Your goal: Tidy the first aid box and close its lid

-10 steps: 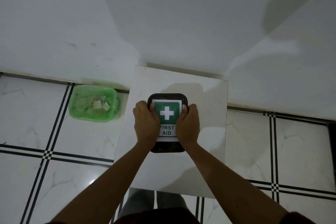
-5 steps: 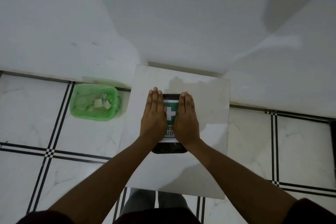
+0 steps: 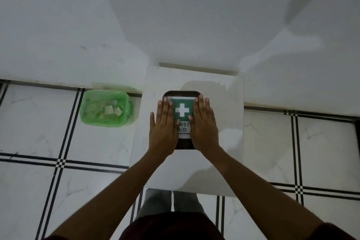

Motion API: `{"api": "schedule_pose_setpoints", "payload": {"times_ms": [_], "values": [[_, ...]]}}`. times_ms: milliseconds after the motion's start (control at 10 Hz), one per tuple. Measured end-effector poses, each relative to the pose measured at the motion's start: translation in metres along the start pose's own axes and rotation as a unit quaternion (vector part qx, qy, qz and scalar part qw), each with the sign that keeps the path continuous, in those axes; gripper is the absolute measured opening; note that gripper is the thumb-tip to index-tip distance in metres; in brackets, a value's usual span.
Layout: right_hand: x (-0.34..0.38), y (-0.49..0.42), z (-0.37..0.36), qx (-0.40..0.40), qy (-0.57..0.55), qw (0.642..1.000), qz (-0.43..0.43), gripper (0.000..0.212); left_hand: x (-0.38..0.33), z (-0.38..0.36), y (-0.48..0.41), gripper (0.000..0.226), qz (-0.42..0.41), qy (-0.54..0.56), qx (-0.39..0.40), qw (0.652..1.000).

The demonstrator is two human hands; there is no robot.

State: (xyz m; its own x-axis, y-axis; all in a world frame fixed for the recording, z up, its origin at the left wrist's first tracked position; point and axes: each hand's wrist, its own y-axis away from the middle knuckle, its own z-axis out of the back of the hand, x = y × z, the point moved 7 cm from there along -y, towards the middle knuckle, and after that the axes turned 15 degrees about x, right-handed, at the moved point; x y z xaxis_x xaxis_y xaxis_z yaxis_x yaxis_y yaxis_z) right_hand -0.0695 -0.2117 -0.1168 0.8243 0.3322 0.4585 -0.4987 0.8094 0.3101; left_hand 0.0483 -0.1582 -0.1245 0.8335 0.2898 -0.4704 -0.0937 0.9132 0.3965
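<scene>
We judge the step in hand to be the last press that seats the lid of the first aid box [image 3: 182, 111], and we would do it with even weight through both palms, pushing straight down and not toward us, so the box does not skate on the smooth white tabletop [image 3: 224, 103]. We would then feel along the rim for any corner that sits proud, since we cannot tell from above whether the lid has latched all round; a catch, if there is one, is not visible. The box lies flat near the middle of the tabletop, its dark rounded border showing at the far edge and a strip at the near edge, the green label with its white cross facing up. Our left hand [image 3: 162, 124] rests flat on the left part of the lid and our right hand [image 3: 203, 122] on the right part, fingers straight and pointing away from us, with the cross and part of the lettering showing in the gap between them. Neither grip closes around anything: both hands are spread wide and simply lie on top. A green basket [image 3: 124, 101] lined with a bag and holding scraps stands on the tiled floor [image 3: 39, 122], left of the tabletop and clear of our work.
</scene>
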Motion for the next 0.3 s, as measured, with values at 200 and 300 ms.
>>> {"api": "schedule_pose_setpoints", "payload": {"times_ms": [200, 300], "values": [[0.001, 0.021, -0.02, 0.009, 0.003, 1.0, -0.011, 0.064, -0.002, -0.014, 0.01, 0.063, -0.018, -0.005, 0.037, 0.999], [0.002, 0.02, -0.007, -0.003, -0.007, 1.0, -0.019, 0.064, -0.003, -0.005, 0.007, 0.063, -0.024, -0.014, 0.036, 0.999]]}}
